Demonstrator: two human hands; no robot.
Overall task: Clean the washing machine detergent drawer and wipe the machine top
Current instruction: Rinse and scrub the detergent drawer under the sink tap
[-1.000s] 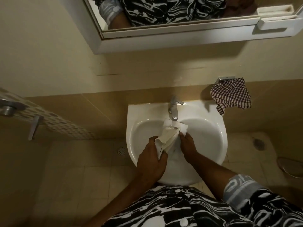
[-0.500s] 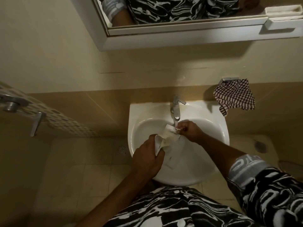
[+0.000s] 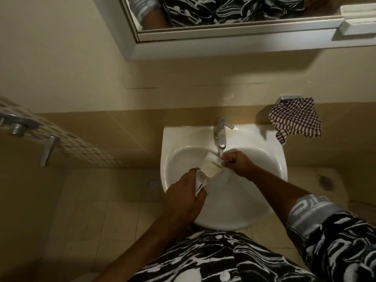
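The white detergent drawer is held tilted inside the white sink, its far end just under the tap. My left hand grips the drawer's near end. My right hand is curled at the drawer's far end, right below the spout, with something small and pale between its fingers; what it is I cannot tell. The washing machine is out of sight.
A checked cloth hangs from a holder on the wall right of the sink. A mirror cabinet juts out above. A door handle is at the left. The tiled floor has a drain.
My right hand moved from the drawer's near right side up to its far end under the tap. The left hand kept its grip on the drawer.
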